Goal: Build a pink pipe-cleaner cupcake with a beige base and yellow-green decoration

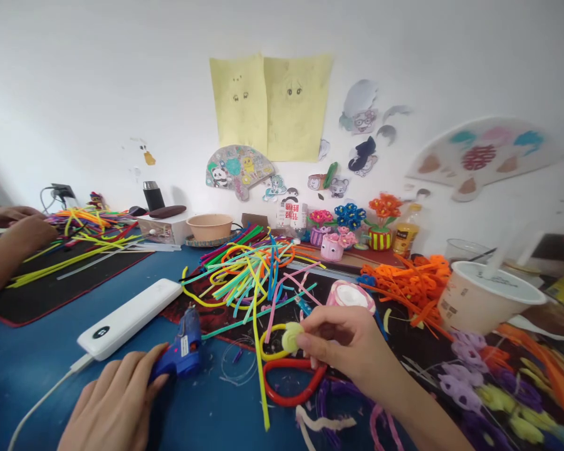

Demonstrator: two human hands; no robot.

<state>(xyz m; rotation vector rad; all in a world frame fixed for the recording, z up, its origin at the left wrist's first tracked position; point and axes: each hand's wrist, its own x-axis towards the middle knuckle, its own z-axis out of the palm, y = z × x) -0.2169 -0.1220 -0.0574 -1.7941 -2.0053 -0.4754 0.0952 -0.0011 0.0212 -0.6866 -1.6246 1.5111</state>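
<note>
My left hand point(117, 401) rests at the lower left with its fingers curled round the handle of a blue glue gun point(184, 343), whose nozzle points up and away. My right hand point(345, 344) pinches a small pale green coiled disc of pipe cleaner point(291, 336) between thumb and fingers. Just under the disc lie a yellow pipe-cleaner ring point(269, 346) and a red loop point(291, 388). A pink and white coiled piece point(350, 295) sits just behind my right hand.
A heap of coloured pipe cleaners point(249, 269) covers the middle. An orange pile point(411, 282) and a white drink cup point(484, 300) stand right. A white power bank point(129, 318) with its cable lies left. Another person's hands point(14, 235) work at the far left.
</note>
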